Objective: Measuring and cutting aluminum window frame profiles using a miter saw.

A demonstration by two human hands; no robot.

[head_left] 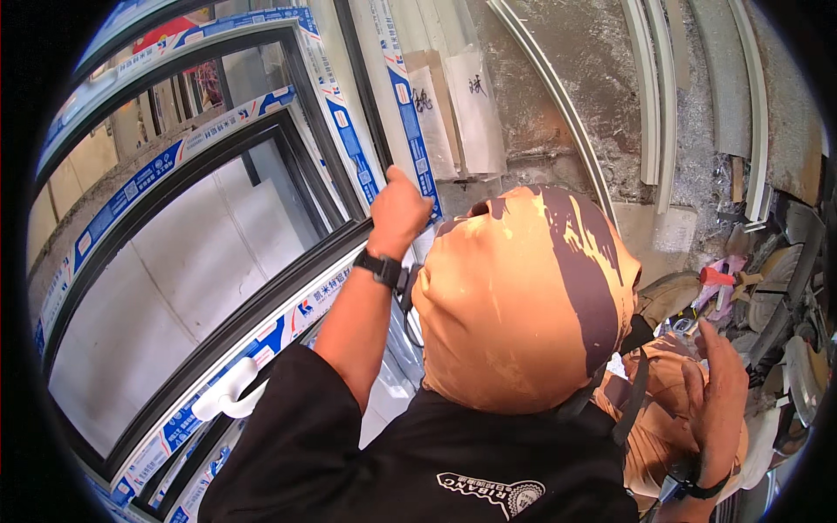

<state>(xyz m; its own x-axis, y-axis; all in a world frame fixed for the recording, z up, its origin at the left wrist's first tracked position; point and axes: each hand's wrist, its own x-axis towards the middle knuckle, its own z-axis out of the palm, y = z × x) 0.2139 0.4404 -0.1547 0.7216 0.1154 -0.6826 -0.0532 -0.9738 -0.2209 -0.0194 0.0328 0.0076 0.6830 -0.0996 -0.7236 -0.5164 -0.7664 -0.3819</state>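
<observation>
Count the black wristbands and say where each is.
2: one black wristband at the wrist of the left hand, near the white-and-black window frame with blue-printed film; another black wristband at the wrist of the right hand, lower right. Others may be hidden.

Bulging orange cloth (514, 296) blocks passage between left hand (401, 209) and right hand (722, 392) (floor (523, 78) beyond offers room).
</observation>
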